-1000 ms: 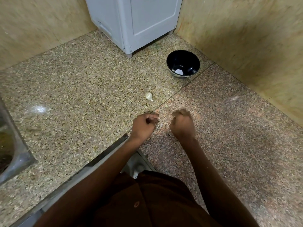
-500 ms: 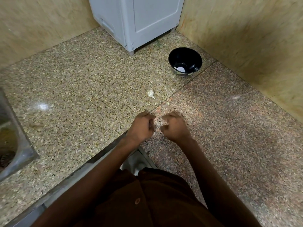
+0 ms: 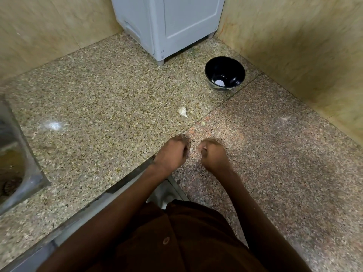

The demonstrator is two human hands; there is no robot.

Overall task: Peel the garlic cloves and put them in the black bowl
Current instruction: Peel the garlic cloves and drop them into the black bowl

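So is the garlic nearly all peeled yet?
Not yet. The black bowl holds one small white piece, maybe a peeled clove. The left hand and right hand are curled close together over the counter, apparently working on something too small to see. One garlic clove in its skin waits on the counter, with bits of peel nearby.

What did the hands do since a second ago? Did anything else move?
The left hand and right hand came closer together, both curled, fingers facing each other; what they hold is hidden. The garlic stayed on the counter, and the black bowl stayed near the corner.
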